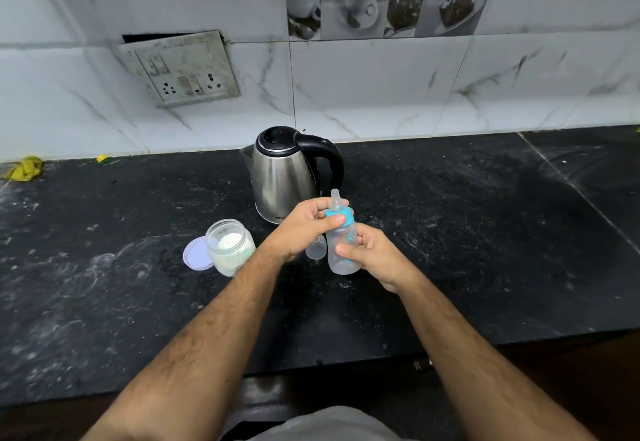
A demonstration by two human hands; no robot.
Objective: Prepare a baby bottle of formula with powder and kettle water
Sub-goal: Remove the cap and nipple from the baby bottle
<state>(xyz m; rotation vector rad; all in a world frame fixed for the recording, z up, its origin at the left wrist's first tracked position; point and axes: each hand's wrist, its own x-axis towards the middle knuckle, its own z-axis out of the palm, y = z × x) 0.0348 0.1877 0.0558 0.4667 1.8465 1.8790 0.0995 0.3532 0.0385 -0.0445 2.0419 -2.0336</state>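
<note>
A clear baby bottle [341, 255] with a blue collar and a teat on top stands tilted on the black counter [467, 233]. My right hand [372, 259] grips its body. My left hand [306, 224] wraps around the blue collar [341, 221]. Just behind stands a steel kettle [284, 177] with a black lid and handle. To the left an open glass jar of white powder [230, 248] sits uncapped, its pale lid [197, 253] lying flat beside it. A clear bottle cap [316, 249] rests between the jar and the bottle.
A wall socket plate [183, 72] hangs loose on the marble tiles behind the kettle. A yellow cloth [26, 169] lies at the far left of the counter. The counter's front edge runs close to my body.
</note>
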